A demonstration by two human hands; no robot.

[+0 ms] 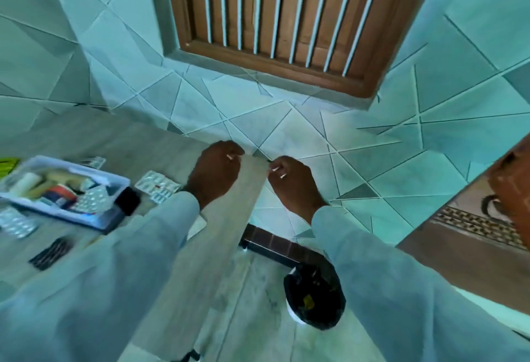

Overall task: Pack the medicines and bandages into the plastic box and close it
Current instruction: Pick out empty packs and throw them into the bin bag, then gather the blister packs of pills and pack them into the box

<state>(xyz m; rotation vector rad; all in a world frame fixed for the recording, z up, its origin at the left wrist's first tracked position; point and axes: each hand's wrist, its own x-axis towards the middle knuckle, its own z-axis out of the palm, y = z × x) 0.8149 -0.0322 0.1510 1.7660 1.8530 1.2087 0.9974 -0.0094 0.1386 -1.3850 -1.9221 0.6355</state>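
The clear plastic box (116, 183) stands open on the left of the grey table (226, 235). It holds a white bandage roll (27, 183), silver blister packs (92, 200) and small cartons. More blister packs lie loose on the table: one pile (157, 185) right of the box, one (17, 225) in front of it, one (93, 161) behind it. A dark strip (50, 253) lies nearer me. My left hand (213, 175) and my right hand (294, 185) hover by the table's far right corner, fingers curled. Only small white specks show at the fingertips. No lid is visible.
A black object (128, 201) touches the box's right corner. On the floor right of the table stands a bin with a black liner (314, 295). The tiled wall and a barred wooden window (275, 17) are behind; a wooden surface (464, 249) is at the right.
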